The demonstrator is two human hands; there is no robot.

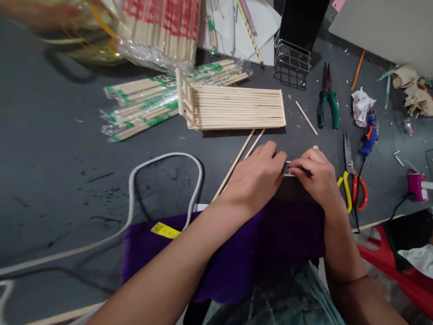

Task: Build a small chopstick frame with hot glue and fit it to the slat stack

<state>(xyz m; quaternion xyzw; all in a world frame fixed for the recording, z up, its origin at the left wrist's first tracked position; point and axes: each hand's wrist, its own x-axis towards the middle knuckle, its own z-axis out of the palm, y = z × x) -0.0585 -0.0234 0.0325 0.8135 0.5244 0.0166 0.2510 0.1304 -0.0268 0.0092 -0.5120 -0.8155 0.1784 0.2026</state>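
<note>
Near the front edge of the dark table, my left hand (259, 174) is closed on thin wooden sticks (289, 175) whose short ends show between my two hands. My right hand (314, 174) pinches at the same ends, its thumb and index finger pressed together. Two longer sticks (235, 167) slant out behind my left hand, toward the table's front edge. Just beyond my hands lies a slatted piece of joined sticks (237, 107), with a small upright frame (184, 99) at its left end.
Wrapped chopsticks (145, 101) lie at the back left. Pliers (328, 99), scissors (350, 174) and a blue glue gun (370, 135) are on the right. A phone (302, 22) stands in a wire holder (292, 63). A white cable (162, 155) loops on the left.
</note>
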